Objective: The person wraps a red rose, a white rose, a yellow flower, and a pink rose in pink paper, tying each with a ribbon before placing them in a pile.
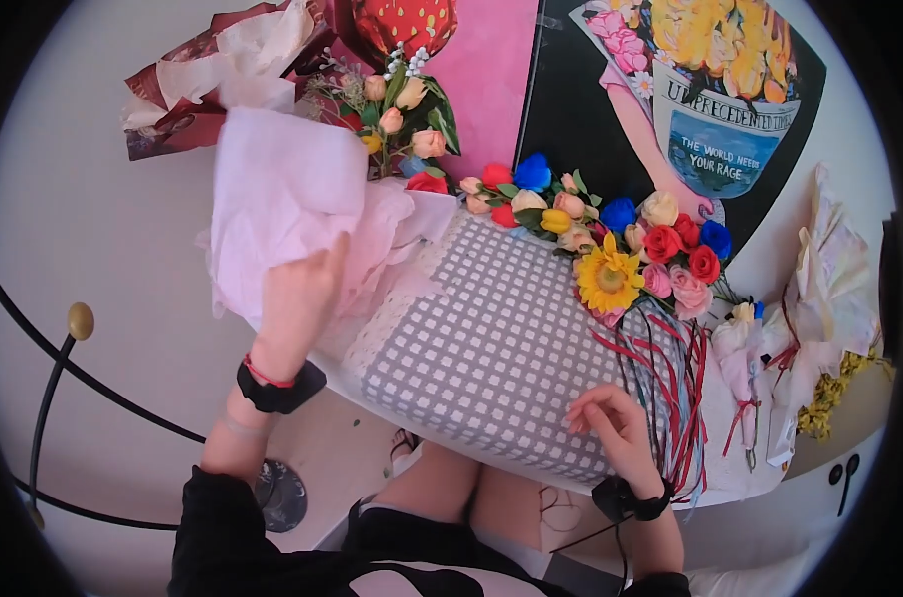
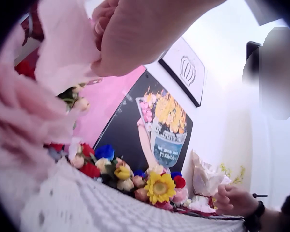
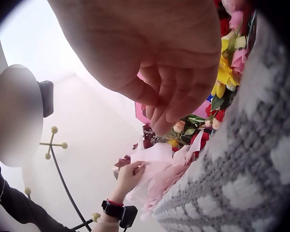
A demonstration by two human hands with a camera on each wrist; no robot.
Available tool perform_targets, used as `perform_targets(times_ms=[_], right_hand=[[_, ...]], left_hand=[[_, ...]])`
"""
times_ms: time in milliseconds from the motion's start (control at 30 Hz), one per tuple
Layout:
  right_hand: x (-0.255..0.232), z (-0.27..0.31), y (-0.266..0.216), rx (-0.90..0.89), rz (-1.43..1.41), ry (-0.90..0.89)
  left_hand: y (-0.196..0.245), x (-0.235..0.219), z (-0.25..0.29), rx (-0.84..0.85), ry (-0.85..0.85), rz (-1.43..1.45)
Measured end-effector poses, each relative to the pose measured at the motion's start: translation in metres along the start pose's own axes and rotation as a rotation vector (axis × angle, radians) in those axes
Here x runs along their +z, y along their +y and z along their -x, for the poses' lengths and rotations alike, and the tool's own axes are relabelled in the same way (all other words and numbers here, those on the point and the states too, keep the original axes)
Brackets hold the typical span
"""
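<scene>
My left hand (image 1: 300,294) pinches a sheet of pale pink wrapping paper (image 1: 287,174), lifted over the left end of the table. Up close in the left wrist view, the curled fingers sit against the paper (image 2: 67,43). More crumpled pink paper (image 1: 377,249) lies beneath and beside it. My right hand (image 1: 616,428) hovers by the front edge of the grey-and-white checked cloth (image 1: 491,338), fingers loosely bent and holding nothing. Red and dark ribbons (image 1: 675,398) hang just right of that hand.
Artificial flowers, including a sunflower (image 1: 611,279), line the cloth's back edge. A bouquet (image 1: 402,119) and dark red wrapping (image 1: 178,99) stand behind the paper. Small wrapped bundles (image 1: 745,368) lie at the right. A painting (image 1: 690,99) leans behind, and a black metal rack (image 1: 44,418) stands left.
</scene>
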State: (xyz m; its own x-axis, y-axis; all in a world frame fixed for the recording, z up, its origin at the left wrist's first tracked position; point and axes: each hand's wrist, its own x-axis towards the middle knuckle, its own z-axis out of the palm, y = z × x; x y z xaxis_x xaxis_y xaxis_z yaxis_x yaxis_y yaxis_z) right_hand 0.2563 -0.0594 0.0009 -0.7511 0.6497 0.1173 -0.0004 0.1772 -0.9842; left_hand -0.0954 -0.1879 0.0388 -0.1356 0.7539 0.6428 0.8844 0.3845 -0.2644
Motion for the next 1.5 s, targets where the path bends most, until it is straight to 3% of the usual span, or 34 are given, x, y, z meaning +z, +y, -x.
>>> perform_targets(times_ms=[133,233,333,400,533,600,700,800,833,900,933,1067,1133,1267,1333,1367,1433,1467,1500], right_hand=[[-0.001,0.003,0.004,0.005,-0.033,0.008],[-0.002,0.003,0.008,0.014,-0.036,0.005],[-0.001,0.003,0.009,0.032,-0.030,-0.014],[-0.003,0.003,0.008,0.038,-0.027,-0.016],[-0.002,0.006,0.018,0.057,-0.025,-0.070],[-0.003,0.006,0.018,0.029,-0.021,-0.087],[-0.009,0.010,0.010,0.074,0.048,-0.111],[-0.013,0.014,0.017,0.104,-0.022,-0.056],[-0.015,0.015,0.019,0.089,-0.001,-0.058],[-0.014,0.016,0.021,0.078,0.019,-0.070],[-0.012,0.015,0.020,0.063,0.063,-0.065],[-0.008,0.015,0.019,0.034,0.178,-0.059],[-0.008,0.015,0.019,0.049,0.161,-0.050],[-0.009,0.015,0.017,0.068,0.136,-0.035],[-0.010,0.016,0.018,0.053,0.150,-0.041],[-0.010,0.016,0.019,0.036,0.158,-0.040],[-0.011,0.018,0.017,0.034,0.178,-0.043],[-0.011,0.018,0.017,0.034,0.198,-0.047],[-0.011,0.018,0.017,0.032,0.197,-0.045]], left_hand=[[0.009,-0.017,-0.018,-0.183,0.025,-0.037],[0.023,0.007,-0.022,-0.200,-0.028,-0.071],[0.026,0.021,-0.044,-0.155,0.094,0.029],[0.025,0.024,-0.062,-0.292,0.107,-0.026],[0.030,0.065,-0.087,-0.388,0.107,0.065],[0.040,0.069,-0.084,-0.294,-0.124,0.563],[0.051,0.028,-0.054,-0.158,-0.219,0.716],[0.022,0.022,-0.025,-0.102,-0.121,0.732],[0.009,0.024,-0.019,-0.106,-0.132,0.730],[-0.015,0.028,-0.009,0.042,-0.265,0.527],[-0.020,0.023,-0.004,-0.021,-0.410,0.478],[-0.027,0.036,0.011,-0.046,-0.451,0.350],[-0.023,0.053,0.019,-0.107,-0.598,0.294],[-0.033,0.080,0.028,-0.107,-0.581,0.309],[-0.046,0.086,0.028,-0.229,-0.597,0.603],[-0.053,0.089,0.030,-0.230,-0.597,0.603],[-0.067,0.092,0.031,-0.890,-0.306,1.257],[-0.048,0.055,0.012,-0.917,-0.192,1.206],[-0.055,0.062,0.009,-0.914,-0.191,1.205]])
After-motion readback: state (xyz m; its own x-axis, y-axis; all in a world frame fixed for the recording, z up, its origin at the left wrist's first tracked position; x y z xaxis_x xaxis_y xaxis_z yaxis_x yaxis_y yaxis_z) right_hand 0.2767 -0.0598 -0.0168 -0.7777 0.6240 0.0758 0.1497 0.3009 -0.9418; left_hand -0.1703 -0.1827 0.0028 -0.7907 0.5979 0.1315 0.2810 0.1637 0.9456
